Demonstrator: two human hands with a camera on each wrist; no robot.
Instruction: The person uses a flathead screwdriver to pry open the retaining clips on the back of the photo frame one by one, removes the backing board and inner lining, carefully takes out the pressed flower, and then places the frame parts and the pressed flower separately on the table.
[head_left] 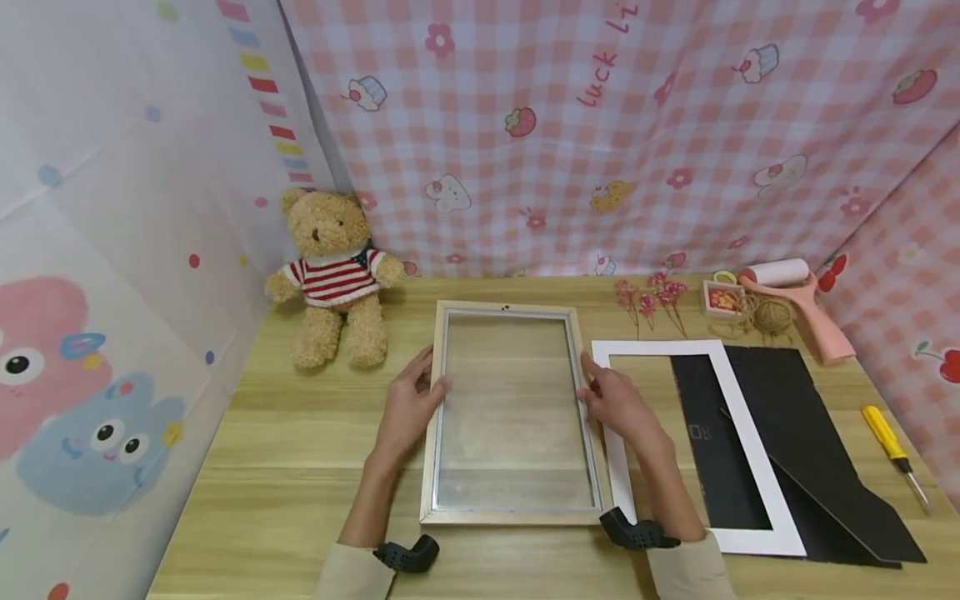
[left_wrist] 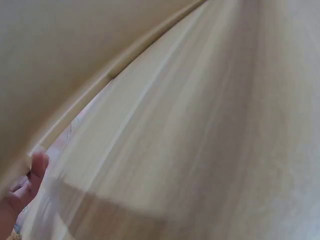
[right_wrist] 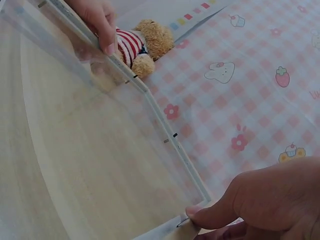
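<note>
A light wooden picture frame (head_left: 517, 517) with a clear pane (head_left: 513, 417) and a grey inner edging is held at both long sides over the table. My left hand (head_left: 411, 398) grips its left side, thumb on the near face and fingers at the outer edge. On the opposite side my right hand (head_left: 618, 398) pinches the border between thumb and fingers. The right wrist view has the right thumb (right_wrist: 205, 216) pressed near a corner. In the left wrist view the left hand (left_wrist: 30, 182) shows only partly, at the frame's edge.
Right of the frame, a white mat (head_left: 742, 417) overlaps a black backing board (head_left: 787, 400). A yellow-handled screwdriver (head_left: 885, 432) lies farther right. Behind are dried pink flowers (head_left: 663, 292), a small box (head_left: 723, 298), a twine ball (head_left: 774, 317) and a lint roller (head_left: 780, 272). A teddy bear (head_left: 337, 279) sits back left.
</note>
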